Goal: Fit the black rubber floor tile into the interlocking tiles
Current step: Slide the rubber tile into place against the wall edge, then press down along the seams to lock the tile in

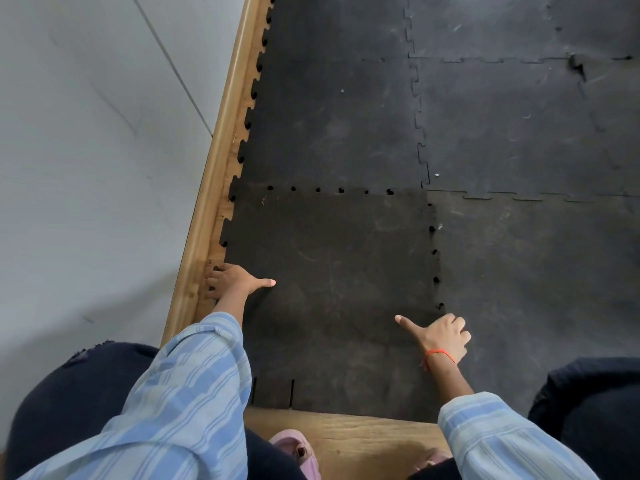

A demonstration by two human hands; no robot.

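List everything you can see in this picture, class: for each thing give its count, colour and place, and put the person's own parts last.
Loose floor tile: one, black, centre, lying between the hands, toothed edges not fully seated.
Laid interlocking tiles: at least five, black, above and to the right.
Skirting board: one, light wood, along the left edge of the tiles.
Wall: white, left.
Bare wooden floor: light brown, bottom centre.
Slippers: two, pink, bottom centre.
Wrist thread: one, orange, right wrist.
Sleeves: two, blue-striped.
Left hand: at the tile's left edge.
Right hand: at the tile's right edge.
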